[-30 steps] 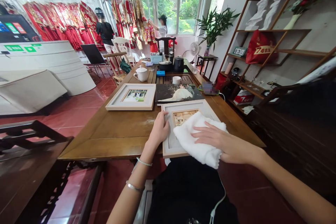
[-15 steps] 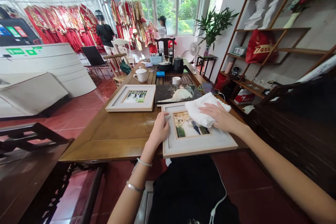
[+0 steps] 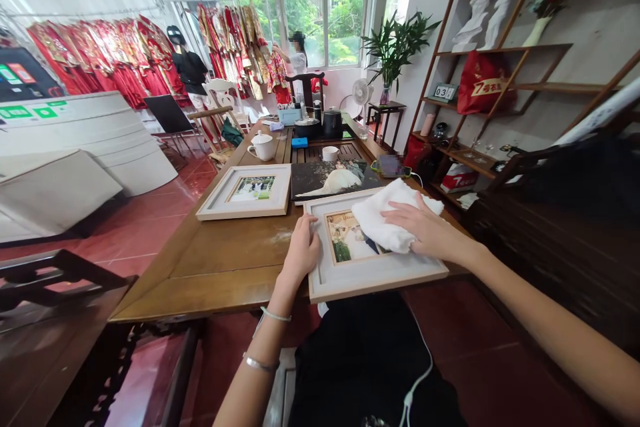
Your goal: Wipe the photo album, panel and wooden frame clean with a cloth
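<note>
A light wooden picture frame (image 3: 370, 273) with a photo lies at the near edge of the wooden table (image 3: 230, 260), partly overhanging it. My left hand (image 3: 301, 252) rests on the frame's left edge, fingers curled over it. My right hand (image 3: 425, 230) lies flat on a white cloth (image 3: 387, 217), pressing it onto the frame's upper right part, over the photo.
A second framed photo (image 3: 247, 191) and a dark print (image 3: 333, 179) lie further back on the table, then a white teapot (image 3: 263, 145), a cup (image 3: 330, 153) and a tea tray. Shelves (image 3: 500, 80) stand on the right. Two people stand by racks of red garments near the window.
My right hand slid the cloth from the frame's near right corner up to its far right side, uncovering the photo. My left hand stayed on the frame's edge. The view shifted slightly.
</note>
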`<state>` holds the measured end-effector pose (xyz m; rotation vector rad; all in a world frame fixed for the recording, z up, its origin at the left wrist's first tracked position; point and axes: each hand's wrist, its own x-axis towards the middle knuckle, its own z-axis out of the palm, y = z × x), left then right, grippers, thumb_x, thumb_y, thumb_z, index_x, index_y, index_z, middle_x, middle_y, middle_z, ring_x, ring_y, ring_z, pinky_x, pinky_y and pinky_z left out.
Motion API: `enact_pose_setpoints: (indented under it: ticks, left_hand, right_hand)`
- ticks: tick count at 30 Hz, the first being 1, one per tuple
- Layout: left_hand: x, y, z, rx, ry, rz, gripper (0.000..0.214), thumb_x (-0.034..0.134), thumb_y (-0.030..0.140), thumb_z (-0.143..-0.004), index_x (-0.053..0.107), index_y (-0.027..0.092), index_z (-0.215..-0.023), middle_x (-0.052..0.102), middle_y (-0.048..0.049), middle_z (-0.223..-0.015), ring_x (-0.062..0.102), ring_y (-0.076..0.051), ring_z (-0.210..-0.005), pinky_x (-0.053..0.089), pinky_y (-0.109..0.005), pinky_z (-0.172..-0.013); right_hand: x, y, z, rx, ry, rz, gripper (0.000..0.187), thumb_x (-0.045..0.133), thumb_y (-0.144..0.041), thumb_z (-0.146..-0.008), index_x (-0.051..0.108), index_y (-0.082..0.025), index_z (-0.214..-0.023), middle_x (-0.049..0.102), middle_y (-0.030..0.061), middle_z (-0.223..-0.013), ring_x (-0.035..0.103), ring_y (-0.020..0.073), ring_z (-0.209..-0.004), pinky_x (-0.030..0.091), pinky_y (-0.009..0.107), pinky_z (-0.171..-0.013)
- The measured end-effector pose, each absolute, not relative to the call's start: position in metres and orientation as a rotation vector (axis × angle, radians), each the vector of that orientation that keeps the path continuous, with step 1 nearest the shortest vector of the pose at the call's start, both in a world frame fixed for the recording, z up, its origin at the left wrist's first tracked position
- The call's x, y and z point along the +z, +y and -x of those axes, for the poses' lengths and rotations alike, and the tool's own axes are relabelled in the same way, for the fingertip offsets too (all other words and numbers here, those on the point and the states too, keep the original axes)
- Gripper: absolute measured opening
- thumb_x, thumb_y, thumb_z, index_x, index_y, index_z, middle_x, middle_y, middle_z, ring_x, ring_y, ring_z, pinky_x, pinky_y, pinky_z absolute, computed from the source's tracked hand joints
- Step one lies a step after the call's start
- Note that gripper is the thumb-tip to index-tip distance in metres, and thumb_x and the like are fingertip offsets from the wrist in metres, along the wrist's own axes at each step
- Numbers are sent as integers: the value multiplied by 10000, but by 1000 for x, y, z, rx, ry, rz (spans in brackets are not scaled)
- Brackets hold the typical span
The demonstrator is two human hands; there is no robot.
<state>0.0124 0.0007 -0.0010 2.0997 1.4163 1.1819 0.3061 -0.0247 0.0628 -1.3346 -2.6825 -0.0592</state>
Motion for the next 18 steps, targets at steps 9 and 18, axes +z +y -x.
enact_pose_setpoints:
  ticks: [9, 18]
  left_hand:
    - [0, -1, -16, 1174, 1449, -2110, 323, 400, 15, -784, 482, 171, -1055, 523, -134, -1188, 438, -259, -1270, 321, -480, -1093]
    - [6, -3, -15, 1108, 1473, -2086, 297, 405, 98, -832, 464, 143, -1120, 533, -155, -1219, 473, -244, -1231, 337, -441, -1074]
  right_hand:
    - [85, -94, -310, 218, -2728, 1255, 681, 457, -49, -578, 606, -233, -1217, 602, 42, -1283, 450, 274, -1274, 217, 491, -1138]
    - [69, -34, -244, 178, -2641, 1484, 706, 450, -31, -606, 512, -139, -1300, 389, 138, -1465, 295, 352, -1348, 181, 671, -1055]
